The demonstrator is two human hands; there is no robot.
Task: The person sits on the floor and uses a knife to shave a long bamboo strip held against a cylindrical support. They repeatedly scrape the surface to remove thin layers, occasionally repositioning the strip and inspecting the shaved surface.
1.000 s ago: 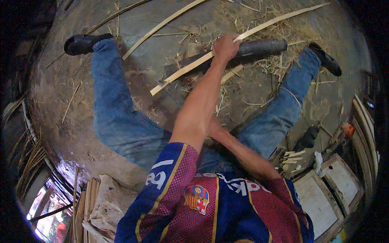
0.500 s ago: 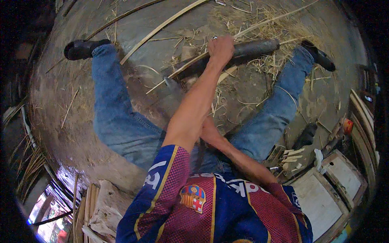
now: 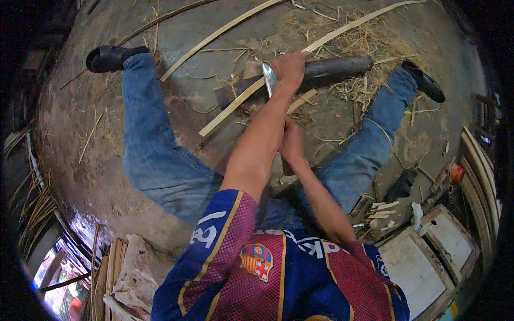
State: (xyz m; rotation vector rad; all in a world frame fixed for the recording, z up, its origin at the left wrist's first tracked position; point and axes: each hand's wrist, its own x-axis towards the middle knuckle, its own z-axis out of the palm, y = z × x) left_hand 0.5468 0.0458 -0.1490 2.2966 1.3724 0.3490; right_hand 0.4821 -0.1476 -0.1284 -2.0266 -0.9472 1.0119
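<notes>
My left hand (image 3: 289, 70) is closed on a long pale bamboo strip (image 3: 233, 109), which slants across a dark round log (image 3: 337, 71) lying on the floor between my feet. One end of the strip points toward my left knee, the other toward the far right. Closer to me, partly behind my left forearm, my right hand (image 3: 292, 140) is closed around a knife's long brown handle (image 3: 286, 167). The shiny knife blade (image 3: 269, 77) shows beyond the forearm, against the strip beside my left hand. My forearm hides the middle of the knife.
Thin shavings (image 3: 369, 45) lie heaped beyond the log. Another bamboo strip (image 3: 214, 37) stretches along the floor at the far left. My jeans-clad legs spread to both sides. At the near right are a wooden-framed panel (image 3: 415, 273), short offcuts (image 3: 383, 209) and a dark object (image 3: 401, 184).
The knife blade has moved away from me, along the strip to beside my left hand. My right hand has moved forward with it. The strip has turned, showing its wider face.
</notes>
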